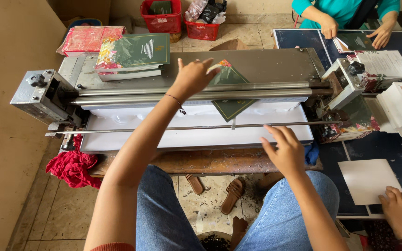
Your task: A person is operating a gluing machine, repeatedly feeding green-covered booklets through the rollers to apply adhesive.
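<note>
I sit at a long metal roller machine (266, 65). My left hand (192, 76) reaches over the rollers and rests on a dark green printed card (231, 108) that passes between them, its lower corner showing below. The fingers lie spread on the card's top part. My right hand (284, 149) hovers open above the front edge of the white feed tray (131, 139), touching nothing that I can see. A thin metal rod (173, 128) runs across the tray in front of the card.
A stack of green printed covers (133, 53) and a red packet (87, 39) lie on the machine's left. A red cloth (73, 167) hangs below. Another person's hands (398, 211) hold white board at right; a person in teal (331, 21) works behind. Red baskets (161, 18) stand on the floor.
</note>
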